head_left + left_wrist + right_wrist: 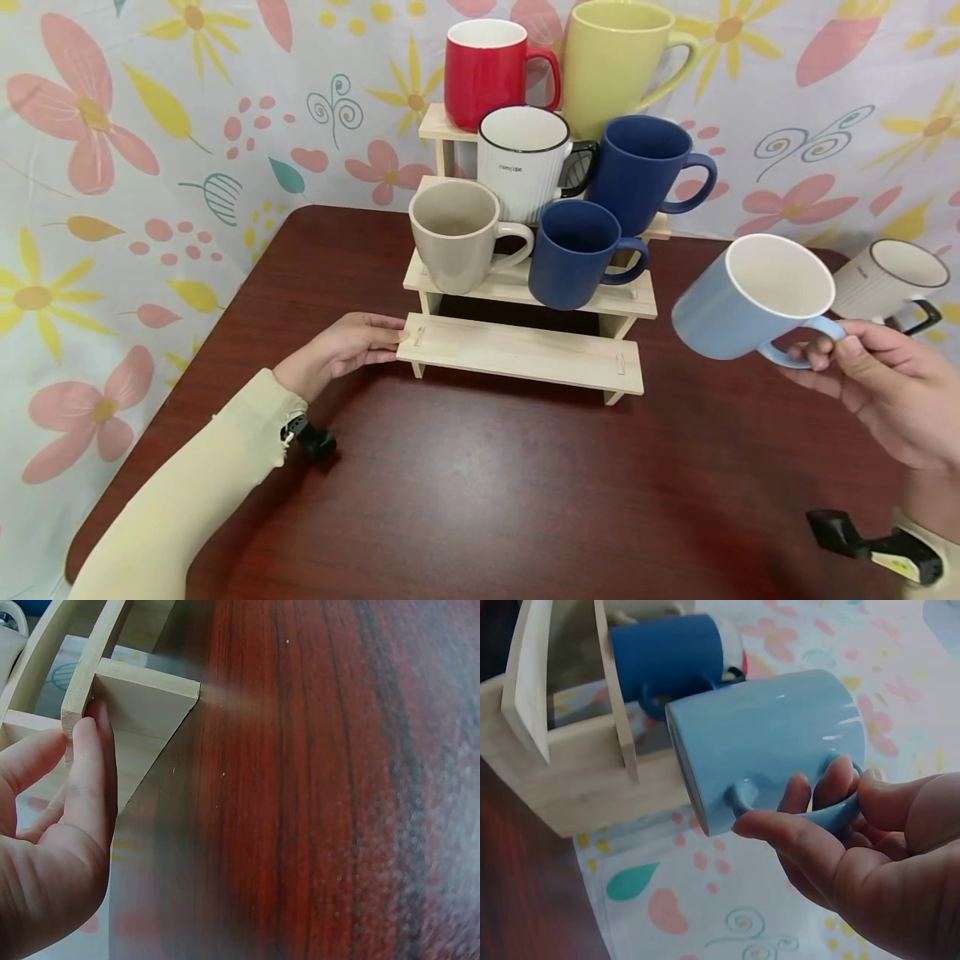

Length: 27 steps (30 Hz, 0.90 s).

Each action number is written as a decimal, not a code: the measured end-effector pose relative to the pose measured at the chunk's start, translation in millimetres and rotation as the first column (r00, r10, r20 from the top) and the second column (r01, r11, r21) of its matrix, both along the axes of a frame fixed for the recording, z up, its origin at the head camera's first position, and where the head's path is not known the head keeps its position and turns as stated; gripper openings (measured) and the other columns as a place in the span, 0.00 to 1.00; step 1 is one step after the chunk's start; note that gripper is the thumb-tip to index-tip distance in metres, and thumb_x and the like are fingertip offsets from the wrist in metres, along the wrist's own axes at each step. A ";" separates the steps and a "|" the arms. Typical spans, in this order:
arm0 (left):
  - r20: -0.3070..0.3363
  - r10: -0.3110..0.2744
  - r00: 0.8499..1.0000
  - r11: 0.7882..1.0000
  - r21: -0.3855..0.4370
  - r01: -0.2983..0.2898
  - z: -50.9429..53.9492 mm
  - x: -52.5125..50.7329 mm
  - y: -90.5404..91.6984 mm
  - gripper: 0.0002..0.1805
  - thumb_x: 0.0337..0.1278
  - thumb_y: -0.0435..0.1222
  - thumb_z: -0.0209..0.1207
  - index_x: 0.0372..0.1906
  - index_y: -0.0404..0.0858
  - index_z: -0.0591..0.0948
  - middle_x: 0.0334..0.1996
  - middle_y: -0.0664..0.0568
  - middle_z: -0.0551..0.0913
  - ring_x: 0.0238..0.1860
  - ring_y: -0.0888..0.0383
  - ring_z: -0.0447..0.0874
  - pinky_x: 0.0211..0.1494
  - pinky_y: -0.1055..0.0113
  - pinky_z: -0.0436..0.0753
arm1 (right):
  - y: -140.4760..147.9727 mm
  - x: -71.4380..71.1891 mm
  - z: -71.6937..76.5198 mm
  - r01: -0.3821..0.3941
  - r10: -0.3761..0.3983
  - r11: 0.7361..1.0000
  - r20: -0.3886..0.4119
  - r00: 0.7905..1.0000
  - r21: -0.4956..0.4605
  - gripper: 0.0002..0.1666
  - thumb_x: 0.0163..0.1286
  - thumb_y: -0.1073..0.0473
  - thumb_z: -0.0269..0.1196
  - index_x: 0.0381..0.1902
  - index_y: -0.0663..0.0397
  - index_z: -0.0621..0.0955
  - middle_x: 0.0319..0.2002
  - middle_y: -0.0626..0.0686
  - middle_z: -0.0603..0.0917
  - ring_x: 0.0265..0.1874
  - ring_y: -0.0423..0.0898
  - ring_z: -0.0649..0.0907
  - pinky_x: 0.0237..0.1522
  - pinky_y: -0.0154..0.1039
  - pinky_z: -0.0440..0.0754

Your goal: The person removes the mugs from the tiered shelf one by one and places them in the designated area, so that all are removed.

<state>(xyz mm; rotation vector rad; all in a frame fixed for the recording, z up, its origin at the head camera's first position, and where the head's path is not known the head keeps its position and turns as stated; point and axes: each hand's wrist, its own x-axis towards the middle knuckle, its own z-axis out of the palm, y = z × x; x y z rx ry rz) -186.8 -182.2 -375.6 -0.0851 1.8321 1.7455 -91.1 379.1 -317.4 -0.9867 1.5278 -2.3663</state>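
My right hand (885, 375) holds a light blue mug (742, 304) by its handle, lifted to the right of a stepped wooden rack (517, 350). The mug tilts, its white inside facing up and right; in the right wrist view the fingers curl round the handle (832, 817). At the rack's lowest step, my left hand (356, 342) pinches the left end of the board, as the left wrist view also shows. That board is bare. One step up stand a beige mug (453, 242) and a small navy mug (570, 258).
Higher on the rack are a white ribbed mug (517, 167), a larger navy mug (637, 171), a red mug (483, 79) and a tall yellow mug (607, 71). Another white mug with black rim (892, 279) stands behind my right hand. A flowered cloth (225, 125) backs the dark table (465, 492).
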 end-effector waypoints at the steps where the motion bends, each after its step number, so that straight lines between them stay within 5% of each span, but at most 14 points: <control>1: -0.001 -0.002 1.000 1.000 0.000 0.002 0.1 0.1 0.0 0.31 0.72 0.26 0.52 0.74 0.19 0.60 0.30 0.62 0.86 0.35 0.69 0.86 0.43 0.79 0.87 | 1.9 -1.1 -0.9 0.000 0.000 1.000 0.004 1.000 -0.014 0.24 0.78 0.79 0.27 0.54 0.80 0.71 0.44 0.60 0.79 0.54 0.53 0.85 0.61 0.41 0.86; 7: -0.001 -0.010 1.000 1.000 -0.009 0.010 0.1 -0.3 0.8 0.31 0.72 0.26 0.51 0.75 0.19 0.59 0.31 0.62 0.85 0.35 0.69 0.86 0.43 0.79 0.87 | 13.4 -5.9 -10.4 0.116 -0.113 0.990 0.048 0.992 -0.079 0.25 0.79 0.78 0.28 0.48 0.81 0.74 0.42 0.63 0.80 0.52 0.54 0.87 0.54 0.40 0.90; 15: 0.001 -0.005 1.000 1.000 -0.004 0.005 -0.2 0.3 -0.1 0.31 0.72 0.26 0.52 0.75 0.19 0.59 0.31 0.61 0.86 0.35 0.69 0.86 0.43 0.78 0.87 | 23.2 -14.4 -17.7 0.302 -0.290 0.950 0.135 0.947 -0.080 0.22 0.79 0.76 0.36 0.42 0.77 0.78 0.37 0.61 0.84 0.46 0.50 0.89 0.45 0.37 0.91; 22: 0.001 -0.001 1.000 1.000 -0.011 0.001 -1.1 0.0 -0.6 0.31 0.72 0.26 0.52 0.75 0.20 0.59 0.31 0.62 0.86 0.35 0.69 0.86 0.42 0.79 0.87 | 34.1 -23.8 -19.6 0.428 -0.414 0.904 0.197 0.888 -0.028 0.18 0.79 0.71 0.43 0.38 0.73 0.80 0.34 0.58 0.84 0.43 0.46 0.90 0.39 0.34 0.91; 27: 0.009 0.010 1.000 1.000 -0.015 -0.010 -1.9 -0.2 -1.1 0.31 0.72 0.26 0.52 0.75 0.20 0.60 0.31 0.62 0.86 0.35 0.69 0.86 0.42 0.79 0.87 | 44.4 -33.7 -20.2 0.530 -0.535 0.843 0.238 0.810 0.094 0.15 0.79 0.65 0.50 0.35 0.67 0.80 0.31 0.53 0.82 0.38 0.40 0.89 0.34 0.29 0.89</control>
